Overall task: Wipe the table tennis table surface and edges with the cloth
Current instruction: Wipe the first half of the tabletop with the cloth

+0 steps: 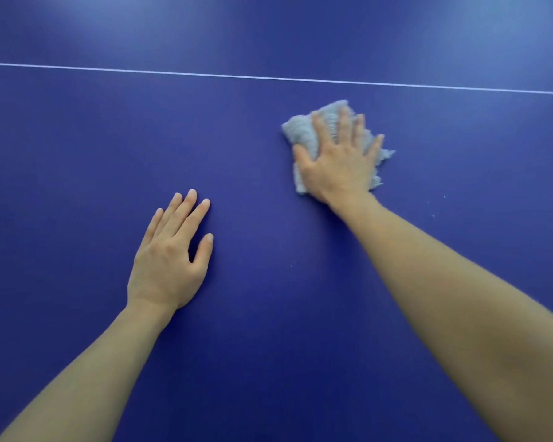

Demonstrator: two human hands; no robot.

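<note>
The blue table tennis table point(268, 193) fills the whole view. A crumpled light grey cloth point(300, 130) lies on it right of centre, below a thin white line. My right hand point(340, 159) presses flat on the cloth with straight, spread fingers, and most of the cloth is hidden under the palm. My left hand point(170, 253) rests flat on the bare surface to the lower left, fingers straight and holding nothing, well apart from the cloth.
A thin white line point(205, 74) crosses the table from left to right just beyond the cloth. A few tiny pale specks point(444, 196) dot the surface right of my right wrist. No table edge is in view.
</note>
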